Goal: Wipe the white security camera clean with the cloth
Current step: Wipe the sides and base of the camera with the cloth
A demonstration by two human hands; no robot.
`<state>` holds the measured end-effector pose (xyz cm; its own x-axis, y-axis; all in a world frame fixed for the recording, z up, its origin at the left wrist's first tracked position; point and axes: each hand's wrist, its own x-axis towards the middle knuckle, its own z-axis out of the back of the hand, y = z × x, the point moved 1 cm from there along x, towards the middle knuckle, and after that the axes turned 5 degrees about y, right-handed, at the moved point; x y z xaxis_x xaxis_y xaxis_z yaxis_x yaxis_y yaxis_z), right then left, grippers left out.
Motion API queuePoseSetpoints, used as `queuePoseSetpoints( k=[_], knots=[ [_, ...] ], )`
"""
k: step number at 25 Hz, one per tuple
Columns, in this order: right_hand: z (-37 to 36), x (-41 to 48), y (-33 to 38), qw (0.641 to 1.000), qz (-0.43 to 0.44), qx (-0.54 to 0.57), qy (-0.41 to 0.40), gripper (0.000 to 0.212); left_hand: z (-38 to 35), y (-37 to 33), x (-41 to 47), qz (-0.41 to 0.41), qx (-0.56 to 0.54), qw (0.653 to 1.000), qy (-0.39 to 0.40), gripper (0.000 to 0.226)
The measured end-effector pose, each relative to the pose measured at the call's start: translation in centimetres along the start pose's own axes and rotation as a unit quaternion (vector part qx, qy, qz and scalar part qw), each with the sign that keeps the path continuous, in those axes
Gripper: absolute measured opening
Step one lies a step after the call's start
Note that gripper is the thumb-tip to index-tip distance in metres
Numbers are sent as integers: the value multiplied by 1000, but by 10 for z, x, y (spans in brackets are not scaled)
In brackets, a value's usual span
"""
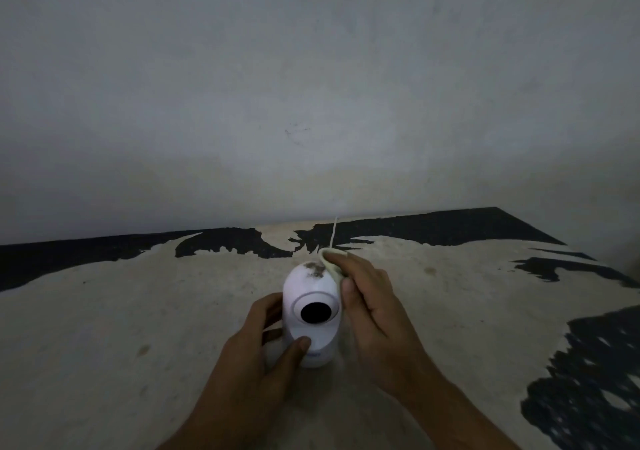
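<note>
Both hands flank camera, cloth atop.

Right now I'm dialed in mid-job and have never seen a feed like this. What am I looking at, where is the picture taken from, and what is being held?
There is no machine here: a person works with bare hands. The single picture comes from a camera worn on the head, looking forward and down. The left hand steadies a white security camera standing upright on a worn table against a plain wall. The right hand presses a small pale cloth to the camera's top, next to a dark patch of dirt. A thin white cord runs back toward the wall.
</note>
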<state>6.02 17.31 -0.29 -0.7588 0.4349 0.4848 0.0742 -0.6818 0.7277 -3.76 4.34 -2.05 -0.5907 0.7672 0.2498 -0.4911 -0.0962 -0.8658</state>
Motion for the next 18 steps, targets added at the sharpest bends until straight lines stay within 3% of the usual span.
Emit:
queuePoseSetpoints(
  k=[6,10,13,18],
  knots=[
    [9,-5,-18,993,-45,-89,64,29,0,0,-2,2,-5,1000,1,60],
    [22,-8,-7,999,11,-29,-43,27,-1,0,-3,15,8,1000,5,55],
    [25,-12,-7,997,39,-21,-55,20,-1,0,-5,12,7,1000,3,53],
    [30,-17,-14,994,-6,-84,73,10,-1,-1,-7,4,7,1000,-6,53]
  ],
)
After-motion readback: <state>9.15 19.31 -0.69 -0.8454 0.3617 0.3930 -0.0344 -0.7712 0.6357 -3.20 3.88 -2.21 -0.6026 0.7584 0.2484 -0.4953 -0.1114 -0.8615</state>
